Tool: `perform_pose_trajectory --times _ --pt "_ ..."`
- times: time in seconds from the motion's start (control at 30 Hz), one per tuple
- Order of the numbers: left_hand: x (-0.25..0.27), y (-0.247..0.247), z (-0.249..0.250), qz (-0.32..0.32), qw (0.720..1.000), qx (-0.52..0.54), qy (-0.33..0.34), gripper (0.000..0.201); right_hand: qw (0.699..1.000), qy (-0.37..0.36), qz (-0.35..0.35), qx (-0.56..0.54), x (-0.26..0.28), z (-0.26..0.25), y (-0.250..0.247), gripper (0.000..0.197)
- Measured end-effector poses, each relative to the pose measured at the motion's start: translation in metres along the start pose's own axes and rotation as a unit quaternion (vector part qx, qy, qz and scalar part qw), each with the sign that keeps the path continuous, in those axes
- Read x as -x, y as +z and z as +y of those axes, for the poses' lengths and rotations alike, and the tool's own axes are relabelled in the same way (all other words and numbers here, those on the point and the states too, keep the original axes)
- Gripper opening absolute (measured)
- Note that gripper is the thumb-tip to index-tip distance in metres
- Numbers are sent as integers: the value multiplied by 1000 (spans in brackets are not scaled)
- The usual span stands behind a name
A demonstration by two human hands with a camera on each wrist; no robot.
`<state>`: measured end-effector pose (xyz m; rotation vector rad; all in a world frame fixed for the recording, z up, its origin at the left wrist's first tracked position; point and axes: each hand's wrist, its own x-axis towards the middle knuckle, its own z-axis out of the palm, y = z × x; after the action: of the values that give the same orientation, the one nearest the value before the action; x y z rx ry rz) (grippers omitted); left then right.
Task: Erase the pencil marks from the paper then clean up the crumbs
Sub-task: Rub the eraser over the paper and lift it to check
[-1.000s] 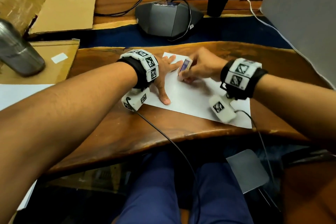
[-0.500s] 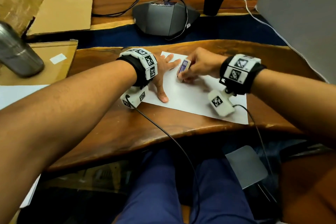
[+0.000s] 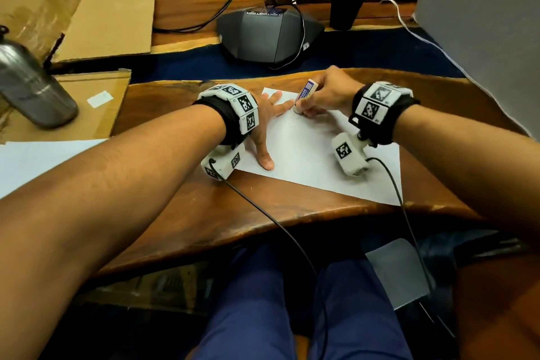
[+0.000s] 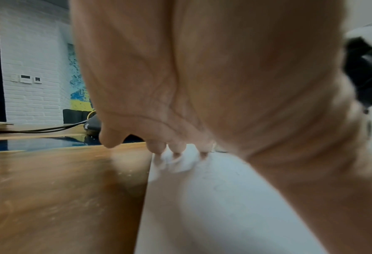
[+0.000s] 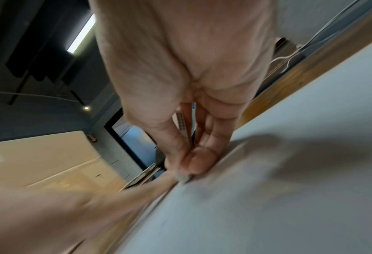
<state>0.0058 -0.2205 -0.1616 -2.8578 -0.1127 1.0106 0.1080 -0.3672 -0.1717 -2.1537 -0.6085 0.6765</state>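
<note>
Both hands work mid-frame: the right hand (image 3: 327, 93) pinches a small white rubber eraser in a purple sleeve (image 3: 304, 96), tip on the thin white paper sheet (image 3: 309, 155); the left hand (image 3: 267, 123) lies flat-fingered, pinning it. Flimsy paper would likely wrinkle (hold near the rubbing). The polished brown wooden desk (image 3: 175, 184) looks slick; a white brick wall (image 4: 33, 51) stands behind.

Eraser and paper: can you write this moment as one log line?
right hand: rubbing eraser on paper | left hand: flat, pressing paper | crumbs: not swept
</note>
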Motion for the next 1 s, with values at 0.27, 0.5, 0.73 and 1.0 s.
perform_pose_trajectory --times 0.27,0.5,0.73,1.0 --pt "-3 0 0 -5 1000 3 0 166 997 -16 -46 52 17 3 7 24" --pt "0 2 -2 16 1000 10 0 163 989 -15 -64 129 43 5 7 20" --pt "8 10 17 40 997 55 -33 161 956 -84 -22 282 92 11 1 12" --pt "55 34 32 104 994 -19 22 130 950 -16 15 311 78 26 -13 21"
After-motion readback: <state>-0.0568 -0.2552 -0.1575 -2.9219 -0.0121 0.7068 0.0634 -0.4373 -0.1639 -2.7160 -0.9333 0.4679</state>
